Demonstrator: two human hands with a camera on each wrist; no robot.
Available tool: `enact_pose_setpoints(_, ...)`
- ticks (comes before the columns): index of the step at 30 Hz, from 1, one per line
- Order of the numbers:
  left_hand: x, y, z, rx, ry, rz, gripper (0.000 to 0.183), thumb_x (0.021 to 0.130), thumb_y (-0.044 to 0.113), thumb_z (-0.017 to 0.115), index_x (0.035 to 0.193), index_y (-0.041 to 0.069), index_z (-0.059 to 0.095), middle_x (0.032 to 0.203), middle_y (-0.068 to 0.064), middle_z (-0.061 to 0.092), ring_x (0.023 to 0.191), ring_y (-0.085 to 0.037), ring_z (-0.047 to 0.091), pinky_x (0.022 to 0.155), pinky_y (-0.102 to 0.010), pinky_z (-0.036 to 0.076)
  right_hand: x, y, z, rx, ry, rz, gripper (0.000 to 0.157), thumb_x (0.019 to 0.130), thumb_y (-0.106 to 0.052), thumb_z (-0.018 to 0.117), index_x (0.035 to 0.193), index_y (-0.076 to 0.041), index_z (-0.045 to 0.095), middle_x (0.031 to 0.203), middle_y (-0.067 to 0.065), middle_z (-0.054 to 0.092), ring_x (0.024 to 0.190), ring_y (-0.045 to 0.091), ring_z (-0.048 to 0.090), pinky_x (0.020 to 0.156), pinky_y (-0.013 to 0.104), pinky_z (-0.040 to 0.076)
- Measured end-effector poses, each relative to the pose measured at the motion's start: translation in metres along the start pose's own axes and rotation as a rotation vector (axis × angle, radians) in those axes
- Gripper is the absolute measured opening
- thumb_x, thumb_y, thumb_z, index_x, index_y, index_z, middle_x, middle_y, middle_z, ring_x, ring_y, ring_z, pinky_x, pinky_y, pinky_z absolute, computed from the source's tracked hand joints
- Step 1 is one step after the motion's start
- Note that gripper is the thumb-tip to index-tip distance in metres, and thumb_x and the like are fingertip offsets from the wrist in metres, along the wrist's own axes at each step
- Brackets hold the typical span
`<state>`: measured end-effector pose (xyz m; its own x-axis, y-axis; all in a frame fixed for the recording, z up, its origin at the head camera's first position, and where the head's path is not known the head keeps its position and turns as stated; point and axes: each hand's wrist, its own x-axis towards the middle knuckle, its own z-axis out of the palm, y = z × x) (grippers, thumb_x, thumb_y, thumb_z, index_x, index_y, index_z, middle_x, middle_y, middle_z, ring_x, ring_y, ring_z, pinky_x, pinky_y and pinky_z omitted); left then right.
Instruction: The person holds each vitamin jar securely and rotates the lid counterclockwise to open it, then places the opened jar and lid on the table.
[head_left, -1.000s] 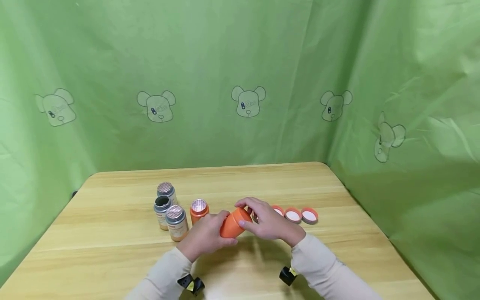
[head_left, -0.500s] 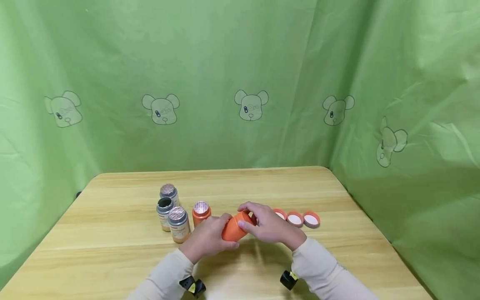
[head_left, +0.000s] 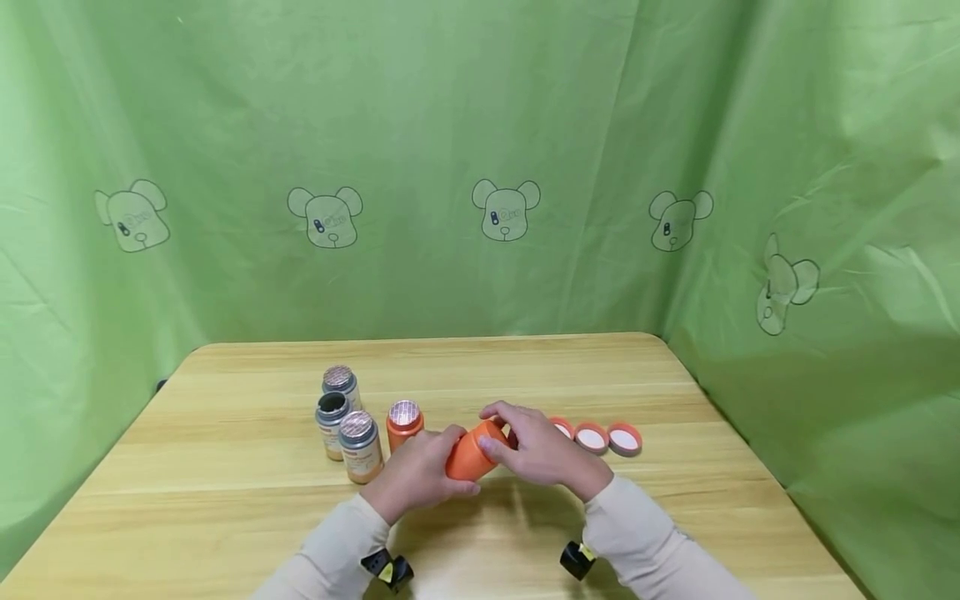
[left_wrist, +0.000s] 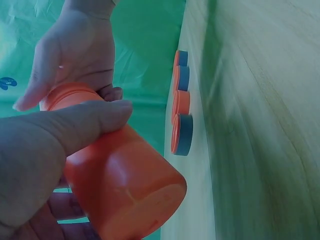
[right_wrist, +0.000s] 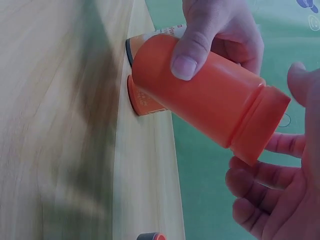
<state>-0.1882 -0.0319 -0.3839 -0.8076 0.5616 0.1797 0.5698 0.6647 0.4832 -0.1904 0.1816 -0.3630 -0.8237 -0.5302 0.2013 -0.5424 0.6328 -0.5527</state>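
Note:
My left hand point(head_left: 420, 475) grips an orange bottle point(head_left: 469, 458) round its body, holding it tilted over the table, base toward the left hand's side. In the right wrist view the left thumb presses along the smooth wall and an orange screw cap point(right_wrist: 261, 126) sits on the upper end. Around that cap curl the fingers of my right hand point(head_left: 540, 450). Its thumb stands slightly off the cap in the right wrist view. Beside the left hand stands another orange bottle point(head_left: 403, 433), uncapped, with a silver foil seal on its mouth.
Left of the hands, a grey sealed bottle point(head_left: 362, 457), another sealed one point(head_left: 341, 382) and one with an open dark mouth point(head_left: 332, 425) stand together. Several loose caps point(left_wrist: 184, 135) lie in a row at right, white liners up. Green curtains point(head_left: 420, 275) enclose the wooden table point(head_left: 225, 533).
The bottle and both hands keep nearly the same place. The right hand's fingers have shifted slightly around the cap. The head view has moved a little, shifting the whole scene slightly.

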Motion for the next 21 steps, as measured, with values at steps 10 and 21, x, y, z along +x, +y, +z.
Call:
enact_pose_setpoints(10, 0.0003, 0.0002, 0.0008, 0.015, -0.003, -0.001, 0.057, 0.073, 0.04, 0.084, 0.113, 0.007, 0.058, 0.082, 0.001, 0.063, 0.064, -0.007, 0.054, 0.059, -0.025, 0.046, 0.001, 0.001, 0.0, 0.047, -0.014, -0.039, 0.034, 0.096, -0.032, 0.058, 0.12, -0.009, 0.057, 0.093, -0.005, 0.06, 0.072, 0.011, 0.055, 0.064, 0.027, 0.048)
enact_pose_setpoints(21, 0.0009, 0.0001, 0.0015, 0.013, -0.01, -0.002, 0.058, 0.073, 0.039, 0.084, 0.114, 0.007, 0.058, 0.084, 0.001, 0.064, 0.065, -0.007, 0.055, 0.06, -0.026, 0.046, 0.0005, -0.0004, 0.0025, -0.003, -0.014, 0.009, 0.042, 0.098, -0.04, 0.052, 0.126, -0.009, 0.054, 0.107, 0.001, 0.061, 0.089, 0.014, 0.059, 0.077, 0.034, 0.051)
